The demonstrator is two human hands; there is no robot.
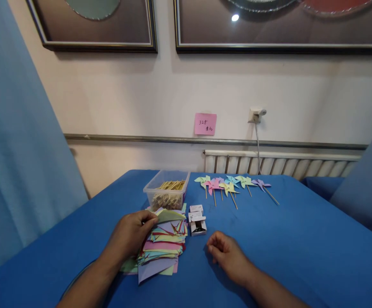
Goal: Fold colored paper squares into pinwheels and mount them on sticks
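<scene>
Left hand [130, 232] pinches a pale green paper sheet [171, 215] atop the coloured paper stack [164, 247]. Right hand [229, 256], half open, visibly holding nothing, curls near the small cardboard box [199, 232].

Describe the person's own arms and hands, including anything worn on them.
The left hand and right hand are ungloved. The left forearm and right forearm are bare, with no sleeve, watch or bracelet showing; the upper arms are out of view. I can make out no rings, though parts of both hands are hidden.
</scene>
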